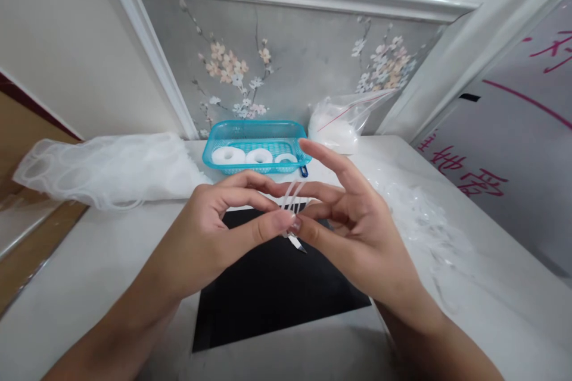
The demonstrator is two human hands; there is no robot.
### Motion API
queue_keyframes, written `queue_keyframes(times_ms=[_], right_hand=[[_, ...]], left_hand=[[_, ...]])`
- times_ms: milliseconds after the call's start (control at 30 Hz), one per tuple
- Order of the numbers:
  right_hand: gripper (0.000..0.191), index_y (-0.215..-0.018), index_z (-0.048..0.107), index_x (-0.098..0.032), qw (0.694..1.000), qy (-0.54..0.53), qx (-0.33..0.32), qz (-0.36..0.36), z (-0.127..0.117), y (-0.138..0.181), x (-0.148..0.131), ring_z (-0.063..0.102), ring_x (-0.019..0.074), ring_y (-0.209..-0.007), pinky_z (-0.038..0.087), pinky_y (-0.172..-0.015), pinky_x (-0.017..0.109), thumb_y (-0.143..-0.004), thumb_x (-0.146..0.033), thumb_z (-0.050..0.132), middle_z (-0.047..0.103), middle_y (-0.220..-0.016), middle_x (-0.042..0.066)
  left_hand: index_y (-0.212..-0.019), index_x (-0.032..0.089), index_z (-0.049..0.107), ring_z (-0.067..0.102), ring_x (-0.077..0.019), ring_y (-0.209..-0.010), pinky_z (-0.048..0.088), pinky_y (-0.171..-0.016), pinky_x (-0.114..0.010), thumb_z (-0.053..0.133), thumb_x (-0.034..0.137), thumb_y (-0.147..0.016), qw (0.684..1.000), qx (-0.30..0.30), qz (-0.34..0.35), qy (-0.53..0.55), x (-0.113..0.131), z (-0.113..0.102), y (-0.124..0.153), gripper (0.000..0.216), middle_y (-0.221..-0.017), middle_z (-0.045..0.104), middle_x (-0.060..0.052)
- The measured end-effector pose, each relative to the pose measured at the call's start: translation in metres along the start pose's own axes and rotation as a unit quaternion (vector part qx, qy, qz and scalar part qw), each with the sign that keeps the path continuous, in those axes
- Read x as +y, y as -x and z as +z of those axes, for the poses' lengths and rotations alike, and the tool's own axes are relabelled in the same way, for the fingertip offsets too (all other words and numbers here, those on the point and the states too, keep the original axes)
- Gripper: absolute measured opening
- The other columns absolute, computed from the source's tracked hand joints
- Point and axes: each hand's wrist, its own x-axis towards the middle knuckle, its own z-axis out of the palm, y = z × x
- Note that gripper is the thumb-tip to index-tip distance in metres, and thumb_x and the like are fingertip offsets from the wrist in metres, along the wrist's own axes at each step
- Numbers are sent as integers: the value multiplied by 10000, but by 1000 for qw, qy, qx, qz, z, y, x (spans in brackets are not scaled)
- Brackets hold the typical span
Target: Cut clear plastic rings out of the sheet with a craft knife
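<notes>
Thin, translucent white plastic loops [292,195] are pinched between my two hands above a black mat [277,303]. My left hand [236,214] has thumb and fingers closed on them from the left. From the right, my right hand [348,214] grips the same loops between thumb and fingers, its index finger raised. Just below the fingertips a pointed metal blade [297,244] shows over the mat. My hands hide the rest of it.
Behind my hands a blue plastic basket [257,128] holds white tape-like rolls [227,156]; a dark blue piece [304,171] lies beside it. A zip bag [337,128] of white material stands right. Translucent sheets with round holes [107,169] lie left, clear scraps [424,220] right.
</notes>
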Motion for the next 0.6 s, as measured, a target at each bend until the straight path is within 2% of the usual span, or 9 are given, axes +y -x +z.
queue_keyframes(times_ms=[167, 433, 600], right_hand=[[662, -1443, 434, -366, 1000, -11, -5, 10, 0, 0, 0, 763, 201, -782, 646, -721, 371, -862, -347, 751, 722, -1141, 56], [638, -1433, 436, -381, 993, -102, -41, 49, -3, -4, 1, 771, 219, -814, 662, -777, 440, -873, -323, 737, 720, -1178, 42], [682, -1418, 443, -398, 990, -113, -44, 68, -5, -7, 2, 771, 203, -796, 673, -780, 431, -834, -287, 778, 727, -1154, 19]], left_hand=[[-735, 301, 799, 635, -218, -1018, 492, -944, -335, 772, 403, -823, 1000, -3, -6, 0, 1, 2, -2, 137, -1050, 702, -14], [-746, 289, 808, 646, -209, -1033, 494, -908, -305, 734, 398, -864, 999, -12, -18, 33, 1, 0, -5, 178, -1070, 699, -20], [-725, 272, 800, 651, -207, -968, 498, -894, -323, 726, 419, -873, 999, -19, -9, 41, 1, 0, -6, 222, -984, 707, -26]])
